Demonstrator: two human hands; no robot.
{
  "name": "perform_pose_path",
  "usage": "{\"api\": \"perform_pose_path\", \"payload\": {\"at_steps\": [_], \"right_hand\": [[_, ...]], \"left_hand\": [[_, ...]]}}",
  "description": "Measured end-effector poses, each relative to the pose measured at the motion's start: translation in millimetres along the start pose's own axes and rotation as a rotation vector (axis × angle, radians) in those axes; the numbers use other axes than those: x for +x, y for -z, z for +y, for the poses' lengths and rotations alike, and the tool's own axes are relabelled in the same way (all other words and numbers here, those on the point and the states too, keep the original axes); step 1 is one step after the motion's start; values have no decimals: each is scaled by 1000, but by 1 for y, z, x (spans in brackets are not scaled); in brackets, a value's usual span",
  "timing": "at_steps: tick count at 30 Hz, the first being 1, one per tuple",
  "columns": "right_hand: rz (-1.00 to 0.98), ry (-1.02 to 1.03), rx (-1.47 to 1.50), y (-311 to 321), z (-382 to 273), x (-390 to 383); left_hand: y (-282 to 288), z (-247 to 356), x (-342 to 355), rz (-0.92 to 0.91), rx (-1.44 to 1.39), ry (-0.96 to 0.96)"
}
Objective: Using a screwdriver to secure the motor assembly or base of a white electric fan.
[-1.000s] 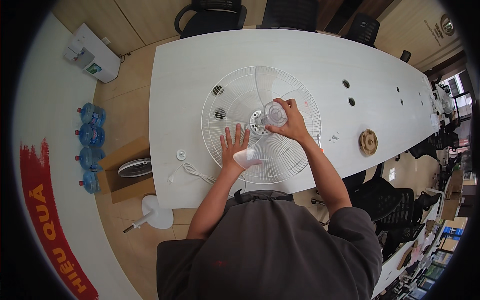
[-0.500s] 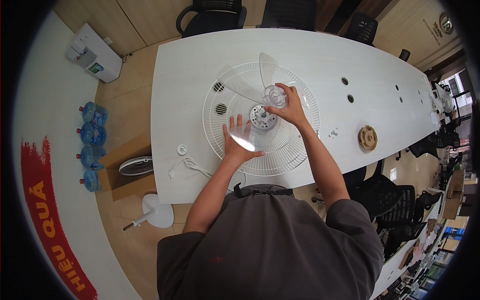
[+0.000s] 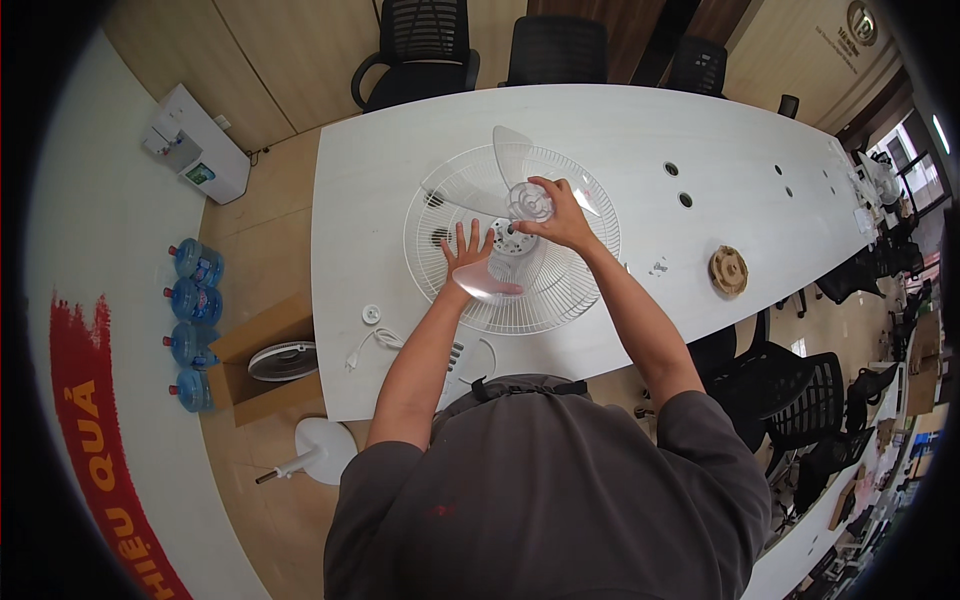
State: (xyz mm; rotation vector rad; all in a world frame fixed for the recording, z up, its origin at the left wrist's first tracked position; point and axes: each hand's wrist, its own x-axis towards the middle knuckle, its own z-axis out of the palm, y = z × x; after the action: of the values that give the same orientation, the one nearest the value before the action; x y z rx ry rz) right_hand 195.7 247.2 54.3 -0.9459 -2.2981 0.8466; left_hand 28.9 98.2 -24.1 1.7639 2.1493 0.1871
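A clear plastic fan blade is held by its hub in my right hand, whose fingers curve round the hub's right side. Behind it on the white table stands a fan head with a round white wire grille and a pale motor centre. My left hand has its fingers spread over the left part of the grille; one see-through blade overlaps its palm. A white fan body with a row of buttons shows by the near table edge, partly hidden by my left forearm.
On the table lie a white cord, a small white round part, small loose pieces and a brown round object. At the left stand an open carton, a white fan stand and several water bottles.
The whole view has shifted slightly. The fan blade, held in my right hand, sits a little nearer the motor centre. My left hand remains spread, nearer the motor centre.
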Motion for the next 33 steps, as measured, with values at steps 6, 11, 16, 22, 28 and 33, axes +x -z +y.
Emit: {"api": "perform_pose_path", "payload": {"at_steps": [6, 11, 16, 22, 28, 33], "right_hand": [[-89, 85, -100, -9, -13, 9], [-151, 111, -143, -8, -14, 13], [-206, 109, -159, -2, -7, 15], [-256, 154, -188, -3, -3, 22], [-342, 113, -193, -5, 0, 21], [-315, 124, -177, -10, 5, 16]], "left_hand": [[-2, 4, -3, 56, 41, -50], [-7, 6, -6, 90, 57, -53], [-4, 5, -7, 54, 30, -30], [4, 7, -7, -27, 63, -20], [11, -24, -24, -2, 12, -109], [22, -26, -61, 254, -181, -82]]}}
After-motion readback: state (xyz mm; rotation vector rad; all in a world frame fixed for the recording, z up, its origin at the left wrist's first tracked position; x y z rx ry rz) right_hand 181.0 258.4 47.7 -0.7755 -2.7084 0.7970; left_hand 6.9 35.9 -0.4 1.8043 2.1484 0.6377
